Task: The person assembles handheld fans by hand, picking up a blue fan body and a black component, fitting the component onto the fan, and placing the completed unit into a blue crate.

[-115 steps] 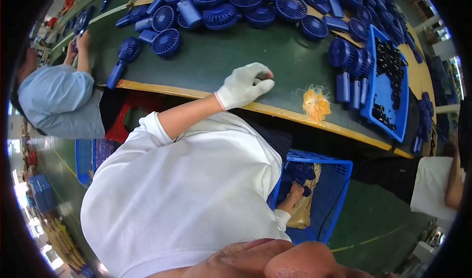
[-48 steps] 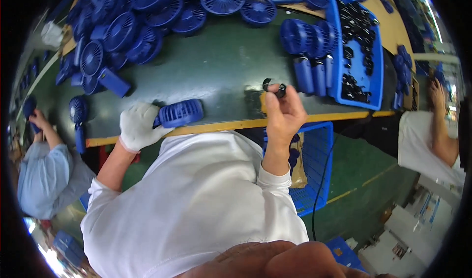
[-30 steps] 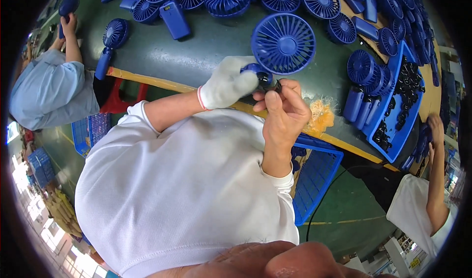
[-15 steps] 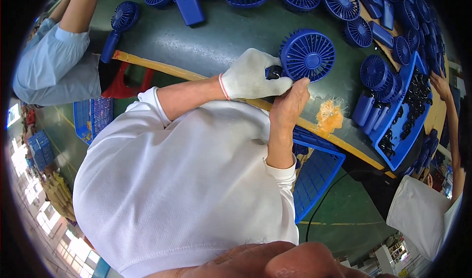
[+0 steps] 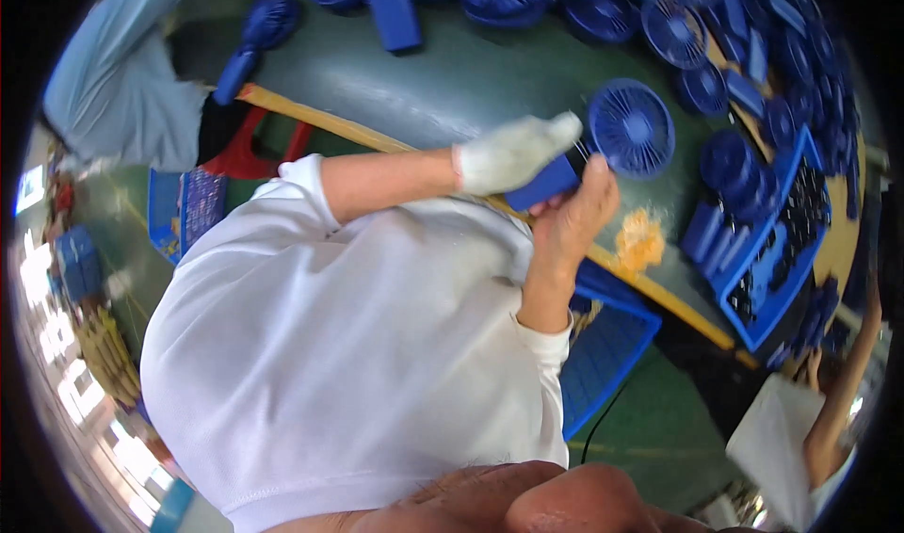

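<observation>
A blue handheld fan [image 5: 633, 129] is held just above the table's near edge, its round grille to the far right and its handle slanting back toward me. My left hand [image 5: 516, 153], in a white knit glove, lies along the handle's far side near the black collar. My bare right hand [image 5: 576, 211] grips the handle from the near right, thumb up by the collar and fingers partly hidden beneath. Some blur softens both hands. Right of them, an orange-yellow patch with pale fibres [image 5: 640, 240] marks the tabletop.
Many blue fans [image 5: 673, 32] crowd the table's far side. A blue tray [image 5: 774, 250] of small black parts stands right, beside several upright fans [image 5: 739, 170]. Another fan [image 5: 254, 43] lies far left near a co-worker's sleeve [image 5: 122, 72]. A blue crate [image 5: 607, 354] sits below the edge.
The fan has moved slightly right and turned, bringing its blue handle into sight. My gloved hand's fingers are straighter along it. The view has shifted a little.
</observation>
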The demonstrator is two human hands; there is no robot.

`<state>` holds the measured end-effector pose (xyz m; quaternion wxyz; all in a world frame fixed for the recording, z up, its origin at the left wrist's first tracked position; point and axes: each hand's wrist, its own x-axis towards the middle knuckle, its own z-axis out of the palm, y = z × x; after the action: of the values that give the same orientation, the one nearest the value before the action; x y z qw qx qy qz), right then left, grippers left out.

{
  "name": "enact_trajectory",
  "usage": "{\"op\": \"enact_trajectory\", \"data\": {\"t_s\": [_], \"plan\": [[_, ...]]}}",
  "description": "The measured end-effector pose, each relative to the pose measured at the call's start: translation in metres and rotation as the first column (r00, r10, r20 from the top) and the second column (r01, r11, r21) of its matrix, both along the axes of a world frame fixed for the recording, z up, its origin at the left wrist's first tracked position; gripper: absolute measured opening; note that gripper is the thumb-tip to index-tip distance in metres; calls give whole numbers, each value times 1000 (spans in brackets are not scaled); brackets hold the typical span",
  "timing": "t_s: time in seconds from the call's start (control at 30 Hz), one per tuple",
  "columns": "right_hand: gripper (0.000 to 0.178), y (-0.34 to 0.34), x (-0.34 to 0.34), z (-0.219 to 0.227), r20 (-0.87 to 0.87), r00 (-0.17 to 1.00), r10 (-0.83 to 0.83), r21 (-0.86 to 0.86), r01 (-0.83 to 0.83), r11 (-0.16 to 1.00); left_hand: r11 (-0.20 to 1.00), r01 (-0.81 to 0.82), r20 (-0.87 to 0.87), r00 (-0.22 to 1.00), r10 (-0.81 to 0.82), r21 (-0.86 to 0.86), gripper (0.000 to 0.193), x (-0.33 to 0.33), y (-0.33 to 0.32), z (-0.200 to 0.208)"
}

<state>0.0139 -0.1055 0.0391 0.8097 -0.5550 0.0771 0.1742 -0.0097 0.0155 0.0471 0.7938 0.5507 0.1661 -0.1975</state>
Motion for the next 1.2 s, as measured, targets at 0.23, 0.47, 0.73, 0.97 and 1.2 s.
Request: {"op": "enact_trajectory", "data": {"t_s": [0.23, 0.47, 0.73, 0.97, 1.2], "plan": [[34, -8, -13, 3, 389, 918, -82, -218, 178, 960, 944, -76, 376, 925, -54, 320, 48, -7, -7, -2], [33, -47, 31, 2, 635, 755, 164, -525, 266, 809, 286, -491, 566, 750, -342, 823, 17, -57, 77, -11], [27, -119, 91, 24, 597, 726, 341, -797, 587, 143, -815, -30, 201, 974, 107, 579, 65, -148, 254, -11], [26, -135, 102, 27, 697, 557, 453, -663, 740, 111, -393, 117, 36, 931, 362, 912, 66, -171, 303, -17], [20, -245, 170, 53, 674, 626, 391, -632, 763, -133, -288, -14, 125, 921, 368, 957, 68, -146, 286, -10]]}}
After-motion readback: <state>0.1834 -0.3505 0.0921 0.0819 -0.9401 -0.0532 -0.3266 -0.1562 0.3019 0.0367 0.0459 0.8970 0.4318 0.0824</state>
